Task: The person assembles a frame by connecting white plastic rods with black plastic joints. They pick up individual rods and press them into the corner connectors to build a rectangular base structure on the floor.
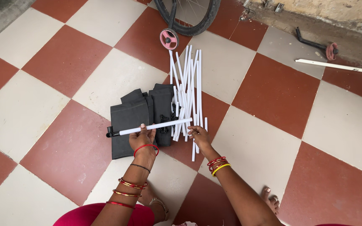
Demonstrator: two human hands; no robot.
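Observation:
My left hand (142,138) grips a white tube (156,126) with a black connector at its left end, held level over the folded dark fabric panels (135,115). Just right of it, my right hand (198,136) reaches down to the near end of a pile of several white tubes (188,90) on the tiled floor. Its fingertips touch the tubes there, and I cannot tell whether it holds one. Both wrists carry bangles.
A bicycle wheel (200,19) with a pink training wheel (169,39) stands at the top. A second pink training wheel on a black bracket (331,50) and a long white pipe (338,66) lie at the top right. My bare foot (270,197) is at the bottom.

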